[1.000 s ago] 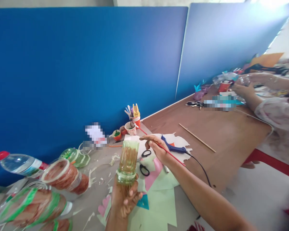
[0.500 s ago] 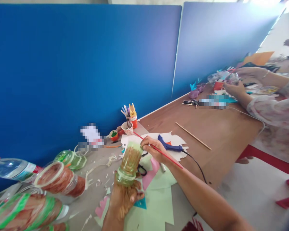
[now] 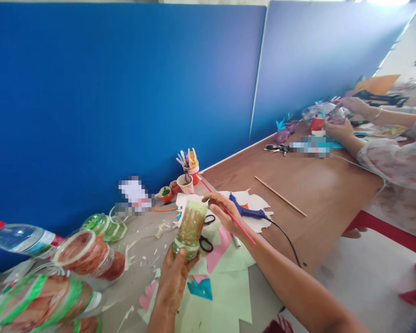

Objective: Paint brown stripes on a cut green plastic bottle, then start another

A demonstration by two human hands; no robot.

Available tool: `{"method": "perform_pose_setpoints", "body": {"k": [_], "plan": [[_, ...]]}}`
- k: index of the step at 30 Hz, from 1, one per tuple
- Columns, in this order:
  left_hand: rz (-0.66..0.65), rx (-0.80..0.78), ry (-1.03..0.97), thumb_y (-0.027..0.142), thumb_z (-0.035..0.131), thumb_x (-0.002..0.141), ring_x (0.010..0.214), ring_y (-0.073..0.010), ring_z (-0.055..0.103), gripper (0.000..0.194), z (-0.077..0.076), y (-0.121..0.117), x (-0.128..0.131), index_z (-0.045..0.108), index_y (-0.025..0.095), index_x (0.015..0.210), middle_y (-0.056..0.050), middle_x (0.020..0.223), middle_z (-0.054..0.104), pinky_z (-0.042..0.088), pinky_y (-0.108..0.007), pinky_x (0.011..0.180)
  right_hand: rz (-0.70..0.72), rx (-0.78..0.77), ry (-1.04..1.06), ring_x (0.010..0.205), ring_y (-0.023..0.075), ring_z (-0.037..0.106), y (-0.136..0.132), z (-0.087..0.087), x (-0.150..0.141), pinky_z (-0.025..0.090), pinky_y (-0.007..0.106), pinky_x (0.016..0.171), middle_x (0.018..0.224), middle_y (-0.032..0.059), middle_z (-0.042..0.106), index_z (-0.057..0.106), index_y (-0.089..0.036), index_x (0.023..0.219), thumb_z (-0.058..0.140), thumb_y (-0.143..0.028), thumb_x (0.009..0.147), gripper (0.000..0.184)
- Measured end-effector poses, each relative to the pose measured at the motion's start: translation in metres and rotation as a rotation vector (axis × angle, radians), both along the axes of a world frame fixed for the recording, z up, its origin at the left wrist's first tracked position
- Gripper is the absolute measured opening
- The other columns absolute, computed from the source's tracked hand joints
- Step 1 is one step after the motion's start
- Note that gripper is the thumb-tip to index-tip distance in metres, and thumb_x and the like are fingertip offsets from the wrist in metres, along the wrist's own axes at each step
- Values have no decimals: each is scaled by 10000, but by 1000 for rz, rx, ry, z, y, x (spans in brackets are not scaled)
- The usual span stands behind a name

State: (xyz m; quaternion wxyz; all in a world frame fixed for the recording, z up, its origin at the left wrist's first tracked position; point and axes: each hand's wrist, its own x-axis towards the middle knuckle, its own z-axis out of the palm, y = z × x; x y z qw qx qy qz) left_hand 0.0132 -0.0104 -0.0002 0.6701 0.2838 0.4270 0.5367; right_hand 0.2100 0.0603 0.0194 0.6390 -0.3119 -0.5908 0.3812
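My left hand (image 3: 176, 268) is closed around the lower end of a cut plastic bottle (image 3: 190, 226), streaked with brown and pale green paint and tilted slightly right. Beside its upper rim is my right hand (image 3: 223, 212), fingers partly stretched, with a thin red paintbrush (image 3: 236, 225) held in it. The brush slants from the paper cups toward my forearm; its tip is hard to make out. Black-handled scissors (image 3: 206, 244) lie behind the bottle, partly hidden. Below are pale green paper sheets (image 3: 225, 296) and a blue paper scrap (image 3: 201, 288).
A blue glue gun (image 3: 247, 210) lies on white paper, its cord running to the table edge. Paint cups (image 3: 185, 184) stand near the blue partition. Painted bottles (image 3: 90, 256) crowd the left. A wooden stick (image 3: 280, 196) lies right. A co-worker's hands (image 3: 343, 129) handle clear plastic.
My left hand has turned the bottle and its grip, showing the back of the thumb now. My right fingers have loosened and straightened, and the brush has shifted within them.
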Motion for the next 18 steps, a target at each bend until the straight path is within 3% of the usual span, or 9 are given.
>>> {"method": "perform_pose_setpoints", "body": {"k": [3,8,13,18], "plan": [[148,2,-44,385,817,610,829,-247,703,470,-4,4,-1,630,196,996,-56,905,731,551,-437,819,-24,32,193,761,166,545,-2,-2,-3,452,334,726,1018,72,622,600,-238,1172,525,-409,890,338],[341,5,-104,378,844,534,758,-247,712,507,-12,12,-5,616,228,961,-30,814,736,555,-437,787,152,-10,402,650,162,531,-8,-1,-10,441,320,593,890,88,636,668,-205,1101,466,-532,894,437],[393,6,-125,388,827,565,743,-242,715,479,-9,13,-6,612,230,962,-15,796,735,552,-454,796,243,-87,359,660,173,565,-17,-1,-15,412,291,554,759,81,662,705,-177,967,519,-426,901,317],[389,-9,-165,414,852,534,752,-249,717,477,-5,11,-5,627,213,903,-26,800,738,559,-429,792,231,-85,245,638,157,549,-18,-6,-20,418,295,572,784,79,683,701,-174,955,512,-389,919,288]]}}
